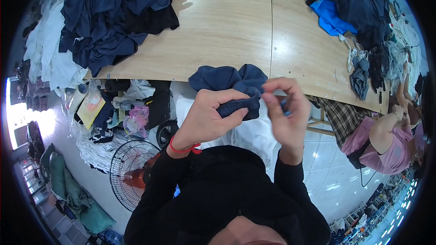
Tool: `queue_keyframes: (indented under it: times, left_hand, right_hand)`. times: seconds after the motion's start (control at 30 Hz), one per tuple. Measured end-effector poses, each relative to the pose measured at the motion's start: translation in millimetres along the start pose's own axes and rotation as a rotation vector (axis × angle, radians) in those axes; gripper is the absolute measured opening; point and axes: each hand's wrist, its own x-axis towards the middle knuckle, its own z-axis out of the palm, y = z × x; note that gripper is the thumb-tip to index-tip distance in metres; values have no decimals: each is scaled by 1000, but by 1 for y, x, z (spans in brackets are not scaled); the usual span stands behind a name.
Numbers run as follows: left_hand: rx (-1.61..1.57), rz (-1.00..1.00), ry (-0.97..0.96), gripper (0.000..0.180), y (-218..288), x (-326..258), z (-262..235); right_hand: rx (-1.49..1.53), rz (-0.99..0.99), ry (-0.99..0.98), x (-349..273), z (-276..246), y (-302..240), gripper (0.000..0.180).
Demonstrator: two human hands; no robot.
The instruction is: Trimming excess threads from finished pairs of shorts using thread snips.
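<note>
Your two hands hold a dark blue garment just above the near edge of the table.

Your left hand point(206, 118), with a red string on the wrist, is closed around the ribbed edge of the dark blue garment point(236, 88), thumb across it. Your right hand point(284, 109) has its fingertips pressed together beside that edge; it seems to pinch something small and blue, but the view is too poor to be sure. Below your left arm a floor fan point(134, 172) stands. Further away, the wooden table point(236, 27) carries a pile of navy clothes point(113, 13) at the left and a second dark pile point(349, 0) at the right.
</note>
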Motion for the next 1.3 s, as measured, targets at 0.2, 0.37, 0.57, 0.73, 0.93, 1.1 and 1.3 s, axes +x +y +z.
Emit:
queue_keyframes:
  times: [0.2, 0.37, 0.57, 0.73, 0.93, 1.1, 1.3]
  left_hand:
    - [-9, -1, 10, 21, -3, 1, 0]
    - [82, 105, 99, 21, -4, -1, 4]
    - [22, 26, 76, 20, -3, -4, 2]
    - [25, 34, 88, 20, -9, 1, 2]
    - [-25, -41, 56, 20, 5, 1, -4]
    - [-497, -20, 718, 29, -14, 6, -30]
    - [-282, 9, 690, 23, -2, -6, -16]
  right_hand:
    - [-35, -79, 48, -7, 1, 0, 26]
    - [-195, -87, -36, -4, 12, -3, 20]
    - [-17, 18, 120, 1, -3, 2, 22]
    - [-58, -68, 14, -4, 11, 3, 28]
    - [78, 47, 271, 5, -5, 5, 13]
    - [146, -10, 626, 5, -46, 23, 26]
    - [345, 70, 387, -4, -44, 28, 35]
